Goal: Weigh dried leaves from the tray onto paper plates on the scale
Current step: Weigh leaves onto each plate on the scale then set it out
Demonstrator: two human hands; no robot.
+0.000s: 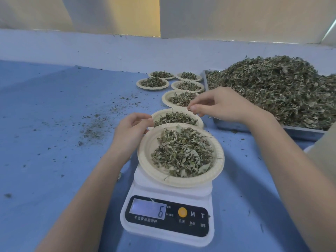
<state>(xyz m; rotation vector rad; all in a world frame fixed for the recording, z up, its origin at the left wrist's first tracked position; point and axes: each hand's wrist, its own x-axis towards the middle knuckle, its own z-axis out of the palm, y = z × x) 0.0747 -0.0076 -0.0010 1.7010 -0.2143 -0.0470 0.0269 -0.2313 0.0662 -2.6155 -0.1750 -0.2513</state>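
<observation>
On the white scale [169,206], showing a 6: a paper plate [145,148] full of dried leaves [183,153]. At its far left rim, the left hand [130,130], fingers curled round the edge; just behind, over the next plate [199,120], the right hand [221,105] pinching a thin leaf stem [189,110]. On the right, a metal tray [227,124] with a big leaf pile [276,88], and five more filled plates [152,82] behind on the blue table [54,133].

This looks like a small herb-processing or packing workroom rather than a home kitchen. A broad blue desk [45,124] strewn with leaf crumbs carries a large shallow metal tray [234,124] heaped with dried green leaves [276,88], a white digital kitchen scale [169,215], and a row of cream paper plates [187,85] each holding a similar portion. Plain pale wall panels [236,17] stand behind the desk.
</observation>
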